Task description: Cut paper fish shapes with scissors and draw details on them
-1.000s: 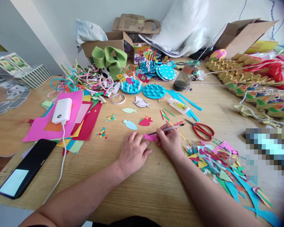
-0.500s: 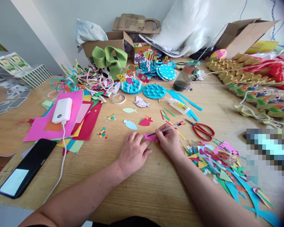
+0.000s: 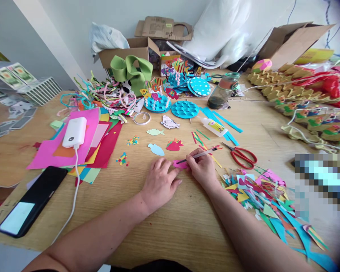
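Note:
In my right hand (image 3: 203,169) is a pen (image 3: 201,153), pinched between thumb and fingers, its dark tip on a small pink paper piece (image 3: 179,164). My left hand (image 3: 160,183) lies open on the table, fingertips at the left edge of that pink piece, which it partly hides. Just beyond my hands lie a light-blue paper fish (image 3: 156,149), a red paper fish (image 3: 174,145) and a pale green one (image 3: 155,132). A white fish with drawn outlines (image 3: 170,122) lies farther back. Red-handled scissors (image 3: 243,156) rest open to the right.
Paper scraps (image 3: 263,192) spread at the right. A glue bottle (image 3: 214,126) lies near blue strips. Coloured sheets (image 3: 104,151) bear a white power bank (image 3: 74,132), its cable running past a phone (image 3: 32,202). Farther back stand a jar (image 3: 223,90) and blue paper discs (image 3: 184,109).
Hardly anything differs. Both hands keep their places, and the pen tip stays on the pink paper with at most a tiny shift.

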{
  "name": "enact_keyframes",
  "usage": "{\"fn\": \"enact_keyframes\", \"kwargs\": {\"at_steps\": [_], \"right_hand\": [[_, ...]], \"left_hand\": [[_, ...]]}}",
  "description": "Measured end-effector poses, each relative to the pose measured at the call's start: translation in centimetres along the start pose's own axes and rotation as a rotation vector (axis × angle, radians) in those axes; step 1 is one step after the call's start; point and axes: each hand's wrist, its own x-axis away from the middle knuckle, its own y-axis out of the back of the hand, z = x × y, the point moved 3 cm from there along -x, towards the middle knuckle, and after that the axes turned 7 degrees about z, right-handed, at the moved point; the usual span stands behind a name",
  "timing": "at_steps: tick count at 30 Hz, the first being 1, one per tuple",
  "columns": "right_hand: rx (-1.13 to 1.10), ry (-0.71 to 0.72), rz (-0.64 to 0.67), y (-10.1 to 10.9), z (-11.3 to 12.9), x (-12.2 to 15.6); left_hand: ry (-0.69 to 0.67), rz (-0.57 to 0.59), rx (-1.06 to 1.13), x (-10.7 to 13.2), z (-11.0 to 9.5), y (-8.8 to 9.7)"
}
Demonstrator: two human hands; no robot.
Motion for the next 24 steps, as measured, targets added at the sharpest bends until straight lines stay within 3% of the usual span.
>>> {"fn": "enact_keyframes", "kwargs": {"at_steps": [24], "right_hand": [[-0.031, -0.016, 0.031, -0.07, 0.39, 0.02]], "left_hand": [[0.004, 0.007, 0.011, -0.05, -0.09, 0.17]]}}
